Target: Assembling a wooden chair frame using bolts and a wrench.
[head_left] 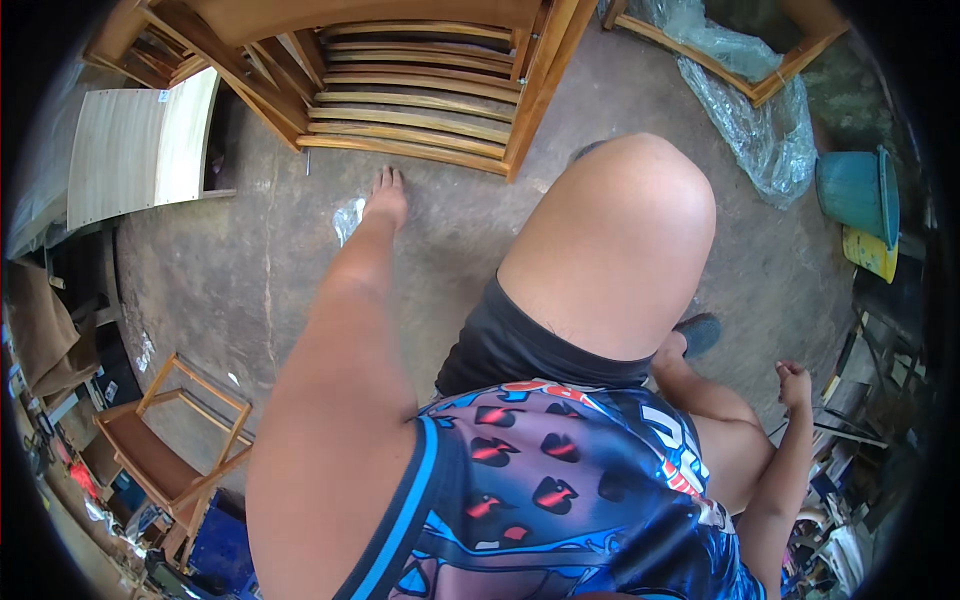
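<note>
Clear plastic (348,218) just beside left hand (388,200);
loosely open, gripping nothing visible; right hand (793,385) curled, contents too small to tell.

The person (615,250) wears a sleeveless jersey (570,500) in blue and muted purple, scattered with dark spade shapes (555,495) marked in red. White and red lettering (672,440) crosses it; bright blue armhole trim (428,450) edges one side. Below are black shorts (555,345) and dark grey footwear (701,335)
</note>
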A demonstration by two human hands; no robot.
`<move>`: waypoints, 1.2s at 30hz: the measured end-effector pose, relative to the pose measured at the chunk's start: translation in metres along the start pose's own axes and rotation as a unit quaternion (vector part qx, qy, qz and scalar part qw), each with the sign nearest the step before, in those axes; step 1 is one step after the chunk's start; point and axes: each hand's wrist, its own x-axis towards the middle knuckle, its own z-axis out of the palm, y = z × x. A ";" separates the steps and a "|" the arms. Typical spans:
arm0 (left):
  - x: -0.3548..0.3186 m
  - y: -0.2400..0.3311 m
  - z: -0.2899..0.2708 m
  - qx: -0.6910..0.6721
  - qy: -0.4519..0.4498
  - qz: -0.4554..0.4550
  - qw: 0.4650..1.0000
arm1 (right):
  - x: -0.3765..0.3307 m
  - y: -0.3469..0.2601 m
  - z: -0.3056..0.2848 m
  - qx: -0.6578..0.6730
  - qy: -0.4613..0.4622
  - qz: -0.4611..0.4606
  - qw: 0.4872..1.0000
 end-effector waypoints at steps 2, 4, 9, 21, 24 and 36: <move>-0.001 0.003 0.009 -0.001 -0.100 -0.058 0.993 | -0.006 0.003 -0.002 0.006 0.035 -0.020 0.999; -0.013 0.000 0.021 0.024 -0.124 -0.065 0.990 | -0.011 0.006 -0.004 0.023 0.024 -0.002 0.999; -0.058 -0.023 0.060 -0.006 -0.138 -0.086 0.987 | -0.009 0.026 -0.002 0.045 0.048 -0.025 0.998; -0.069 0.155 -0.123 -0.522 0.347 0.115 0.771 | -0.039 0.004 -0.030 0.092 0.071 -0.136 0.984; -0.083 0.226 -0.236 -0.639 0.342 0.279 0.630 | -0.054 -0.013 -0.044 0.127 0.085 -0.173 0.973; 0.114 0.607 -0.537 0.101 0.453 0.360 0.809 | 0.003 0.021 -0.067 0.425 -0.137 -0.241 0.861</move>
